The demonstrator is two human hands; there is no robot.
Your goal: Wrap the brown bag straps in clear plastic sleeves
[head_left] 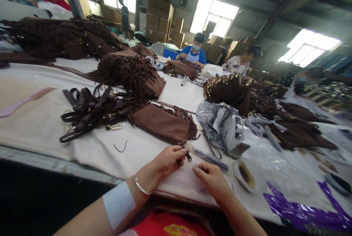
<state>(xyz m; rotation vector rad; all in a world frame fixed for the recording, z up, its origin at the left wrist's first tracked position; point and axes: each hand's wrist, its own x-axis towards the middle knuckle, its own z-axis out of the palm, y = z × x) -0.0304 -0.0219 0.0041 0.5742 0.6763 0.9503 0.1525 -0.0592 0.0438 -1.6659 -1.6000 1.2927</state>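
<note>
A brown fringed bag (162,122) lies flat on the table in front of me. At its near corner, my left hand (169,162) is closed on a short dark zipper pull (189,156) with a metal tip. Just to the right, my right hand (210,179) has thumb and forefinger pinched together, apart from the pull. Something pale and translucent shows by those fingertips, too faint to name. A grey plastic-wrapped strip (210,159) lies beyond my right hand. Dark straps (88,113) with gold clasps are heaped left of the bag.
A pink comb (27,100) lies far left. Piles of brown fringed bags (129,71) stand behind. On the right are a tape dispenser (233,133), a tape roll (244,175), clear plastic (286,166) and purple plastic (305,210). Several people sit across the table.
</note>
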